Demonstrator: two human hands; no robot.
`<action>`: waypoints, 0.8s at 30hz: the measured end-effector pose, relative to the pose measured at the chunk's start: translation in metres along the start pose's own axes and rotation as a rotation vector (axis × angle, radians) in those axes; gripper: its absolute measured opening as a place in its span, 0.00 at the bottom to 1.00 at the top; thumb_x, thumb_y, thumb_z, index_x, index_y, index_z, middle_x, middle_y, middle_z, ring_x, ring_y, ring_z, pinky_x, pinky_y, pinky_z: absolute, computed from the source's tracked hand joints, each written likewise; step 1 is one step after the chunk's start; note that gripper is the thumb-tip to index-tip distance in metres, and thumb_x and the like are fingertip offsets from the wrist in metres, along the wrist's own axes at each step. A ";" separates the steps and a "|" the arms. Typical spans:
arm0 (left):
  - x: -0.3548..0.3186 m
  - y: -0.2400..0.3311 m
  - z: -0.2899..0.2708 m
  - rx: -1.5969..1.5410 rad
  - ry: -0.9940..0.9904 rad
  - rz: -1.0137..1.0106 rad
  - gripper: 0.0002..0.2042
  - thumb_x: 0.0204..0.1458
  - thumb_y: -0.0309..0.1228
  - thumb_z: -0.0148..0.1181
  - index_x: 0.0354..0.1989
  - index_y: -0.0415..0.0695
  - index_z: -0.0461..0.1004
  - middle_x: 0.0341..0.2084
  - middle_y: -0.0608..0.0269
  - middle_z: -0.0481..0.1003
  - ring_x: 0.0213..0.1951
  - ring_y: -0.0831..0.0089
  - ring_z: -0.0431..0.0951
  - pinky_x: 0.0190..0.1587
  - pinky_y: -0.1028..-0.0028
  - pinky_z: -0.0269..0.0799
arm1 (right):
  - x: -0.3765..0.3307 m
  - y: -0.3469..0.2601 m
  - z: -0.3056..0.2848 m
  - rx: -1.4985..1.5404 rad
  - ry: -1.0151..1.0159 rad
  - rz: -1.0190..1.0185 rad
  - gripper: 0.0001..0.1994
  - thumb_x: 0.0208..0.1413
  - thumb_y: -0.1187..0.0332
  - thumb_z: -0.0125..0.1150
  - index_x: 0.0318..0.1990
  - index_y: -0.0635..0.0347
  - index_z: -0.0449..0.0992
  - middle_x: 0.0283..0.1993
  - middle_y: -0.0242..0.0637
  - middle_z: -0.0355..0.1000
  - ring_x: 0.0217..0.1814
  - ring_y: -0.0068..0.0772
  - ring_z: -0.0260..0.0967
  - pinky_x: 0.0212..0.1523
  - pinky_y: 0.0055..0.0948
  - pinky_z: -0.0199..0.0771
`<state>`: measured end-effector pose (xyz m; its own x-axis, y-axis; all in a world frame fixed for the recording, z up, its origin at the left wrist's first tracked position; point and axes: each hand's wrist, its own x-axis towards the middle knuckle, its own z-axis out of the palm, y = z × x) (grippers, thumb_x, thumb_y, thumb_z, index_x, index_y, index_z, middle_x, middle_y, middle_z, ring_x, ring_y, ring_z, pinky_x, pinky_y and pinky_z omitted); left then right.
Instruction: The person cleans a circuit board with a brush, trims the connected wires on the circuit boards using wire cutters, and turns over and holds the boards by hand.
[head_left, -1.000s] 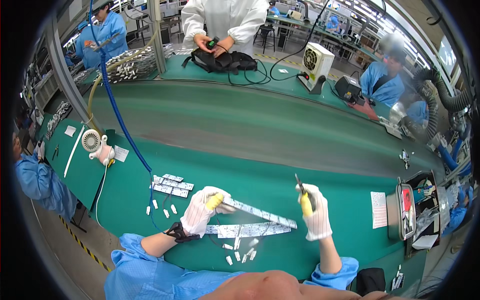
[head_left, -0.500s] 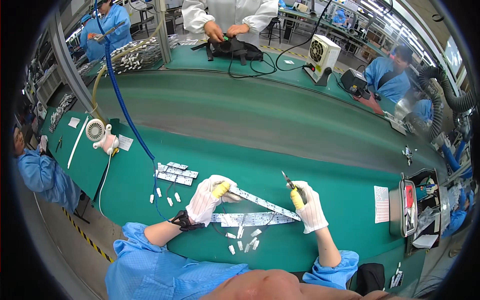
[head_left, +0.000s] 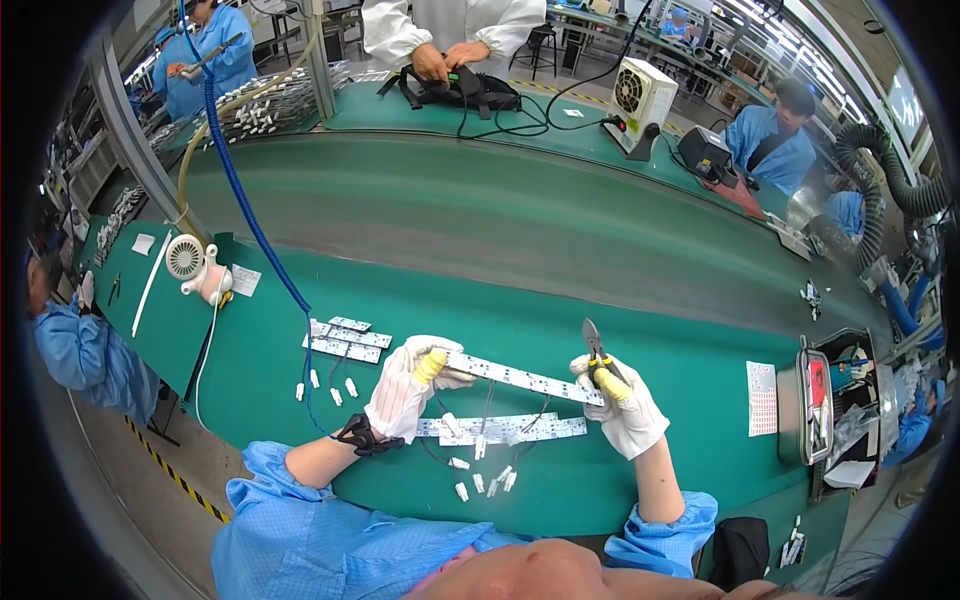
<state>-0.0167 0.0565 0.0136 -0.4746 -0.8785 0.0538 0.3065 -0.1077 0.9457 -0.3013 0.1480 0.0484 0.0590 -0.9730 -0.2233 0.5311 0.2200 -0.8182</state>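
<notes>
A long white circuit-board strip [head_left: 525, 379] is raised slightly above the green bench, with its left end pinched in my left hand [head_left: 398, 395]. My right hand [head_left: 630, 415] is closed around small cutting pliers [head_left: 593, 343] with black and yellow handles, jaws pointing up and away. The strip's right end meets the fingers of that hand. Both hands wear white gloves with yellow finger covers, and a black band circles my left wrist. Wires with white connectors hang from the strip. Below it lie more board strips [head_left: 560, 428] and several loose-looking white connectors [head_left: 478, 484].
Left of my hands is a group of shorter boards [head_left: 345, 341] with wired connectors, near a blue coiled cord [head_left: 240, 190]. A small fan [head_left: 188, 258] stands farther left. On the right are a printed sheet [head_left: 762, 398] and a metal box [head_left: 805, 410]. Co-workers sit or stand around.
The strip has been lifted off the other boards and is more level. The pliers have turned more upright, with their jaws in plain view, and my right hand has shifted slightly.
</notes>
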 end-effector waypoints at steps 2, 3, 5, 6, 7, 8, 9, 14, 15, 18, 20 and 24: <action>-0.001 -0.008 -0.004 0.073 -0.005 0.064 0.16 0.63 0.37 0.49 0.49 0.35 0.66 0.37 0.50 0.75 0.40 0.62 0.80 0.46 0.62 0.79 | 0.001 0.002 -0.002 0.049 -0.019 0.016 0.17 0.57 0.64 0.61 0.49 0.67 0.70 0.31 0.25 0.66 0.26 0.11 0.54 0.23 0.12 0.52; 0.000 -0.011 -0.008 0.253 0.000 0.109 0.17 0.62 0.39 0.50 0.49 0.35 0.66 0.38 0.50 0.75 0.40 0.62 0.80 0.45 0.65 0.79 | 0.003 0.003 -0.002 0.066 -0.016 0.010 0.17 0.57 0.65 0.61 0.49 0.67 0.70 0.32 0.26 0.66 0.26 0.11 0.56 0.23 0.12 0.54; 0.001 -0.007 -0.007 0.506 -0.013 0.149 0.20 0.61 0.42 0.52 0.49 0.35 0.66 0.39 0.50 0.75 0.41 0.63 0.81 0.44 0.70 0.77 | 0.000 0.005 -0.003 0.086 0.004 0.011 0.17 0.56 0.66 0.62 0.49 0.67 0.70 0.32 0.27 0.67 0.27 0.11 0.58 0.23 0.12 0.56; 0.001 -0.002 -0.005 0.366 -0.050 0.087 0.16 0.60 0.35 0.53 0.50 0.35 0.67 0.41 0.53 0.75 0.43 0.67 0.79 0.47 0.70 0.76 | 0.001 0.003 -0.002 0.106 0.015 -0.011 0.17 0.56 0.67 0.62 0.49 0.68 0.70 0.33 0.27 0.68 0.28 0.11 0.60 0.24 0.11 0.57; 0.000 0.010 0.000 0.232 -0.074 0.022 0.14 0.59 0.28 0.55 0.51 0.36 0.67 0.43 0.55 0.75 0.46 0.70 0.77 0.50 0.71 0.74 | 0.002 0.002 -0.001 0.129 0.022 -0.031 0.17 0.56 0.67 0.62 0.49 0.68 0.69 0.34 0.28 0.68 0.29 0.12 0.62 0.24 0.11 0.58; 0.001 0.006 -0.003 0.134 -0.113 0.039 0.16 0.59 0.27 0.54 0.53 0.35 0.66 0.43 0.55 0.75 0.46 0.70 0.77 0.50 0.71 0.74 | 0.003 0.001 -0.003 0.132 0.021 -0.029 0.18 0.55 0.68 0.63 0.50 0.67 0.69 0.34 0.28 0.68 0.30 0.13 0.63 0.25 0.13 0.59; 0.000 0.002 -0.002 0.093 -0.109 0.054 0.16 0.59 0.27 0.54 0.54 0.34 0.65 0.42 0.54 0.75 0.45 0.69 0.78 0.50 0.71 0.74 | 0.003 0.003 -0.006 0.120 0.034 -0.038 0.18 0.55 0.69 0.63 0.50 0.66 0.68 0.34 0.29 0.69 0.30 0.15 0.66 0.26 0.14 0.62; 0.003 0.005 0.004 0.036 -0.125 0.014 0.18 0.59 0.29 0.55 0.56 0.33 0.64 0.41 0.52 0.76 0.44 0.68 0.78 0.50 0.71 0.75 | 0.004 0.001 -0.006 0.107 0.095 -0.077 0.18 0.54 0.69 0.64 0.51 0.64 0.68 0.34 0.30 0.69 0.30 0.18 0.68 0.26 0.16 0.65; 0.001 0.005 0.004 0.045 -0.141 0.008 0.19 0.59 0.28 0.55 0.56 0.33 0.63 0.42 0.52 0.76 0.44 0.68 0.78 0.50 0.71 0.74 | 0.004 0.002 -0.007 0.132 0.096 -0.074 0.18 0.54 0.71 0.63 0.51 0.65 0.68 0.33 0.30 0.69 0.29 0.17 0.66 0.25 0.17 0.64; 0.005 0.003 0.001 0.097 -0.158 0.019 0.19 0.59 0.27 0.55 0.56 0.33 0.63 0.42 0.52 0.76 0.44 0.69 0.78 0.49 0.73 0.74 | 0.006 0.003 -0.009 0.157 0.094 -0.057 0.18 0.54 0.73 0.62 0.51 0.65 0.68 0.32 0.29 0.68 0.26 0.16 0.63 0.24 0.17 0.62; 0.001 0.001 0.001 0.178 -0.162 0.028 0.18 0.60 0.27 0.54 0.56 0.33 0.63 0.42 0.52 0.76 0.44 0.69 0.78 0.48 0.75 0.74 | 0.002 0.000 -0.005 0.176 0.133 -0.050 0.17 0.54 0.73 0.62 0.51 0.65 0.68 0.32 0.30 0.68 0.25 0.17 0.63 0.23 0.17 0.62; -0.002 0.001 0.001 0.123 -0.140 0.021 0.17 0.60 0.26 0.53 0.55 0.33 0.63 0.42 0.52 0.76 0.44 0.70 0.78 0.48 0.73 0.75 | 0.000 0.001 0.000 0.150 0.154 -0.022 0.17 0.54 0.73 0.62 0.51 0.64 0.68 0.33 0.29 0.68 0.27 0.18 0.64 0.24 0.18 0.61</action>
<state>-0.0163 0.0591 0.0145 -0.5816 -0.8060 0.1102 0.2187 -0.0245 0.9755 -0.3011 0.1478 0.0472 -0.0772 -0.9527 -0.2939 0.6511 0.1750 -0.7386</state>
